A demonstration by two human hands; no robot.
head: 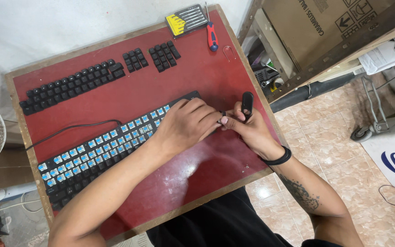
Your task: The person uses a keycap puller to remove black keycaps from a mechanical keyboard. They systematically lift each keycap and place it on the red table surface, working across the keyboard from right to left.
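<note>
Both forearms reach up from the bottom of the view and meet over the right end of a mechanical keyboard [101, 148], which lies slantwise on a red board [161, 87] with a pale wooden rim. Most of its caps are off, so rows of blue switches show to the left of the hands; a black cable [76, 128] runs off its far side toward the board's left edge.

Beyond the hands, near the board's far edge, a clear-lidded case [187, 19] holds a row of small screwdrivers on a yellow insert. Just right of it lies a red-and-blue screwdriver [212, 36], and below that a wire keycap puller [229, 52]. Removed black keycaps [72, 84] sit in one long row and two small blocks, well up and left of the hands.

Bare red surface lies open between the keyboard and the keycap rows, and again between the hands and the near rim. The board's right edge runs just beside the right wrist.

Left hand [187, 124] rests curled on the keyboard's right end, its fingertips pinched together against the other hand. Right hand [248, 130] is closed around a black puller tool [247, 103] that stands up above the fingers.
</note>
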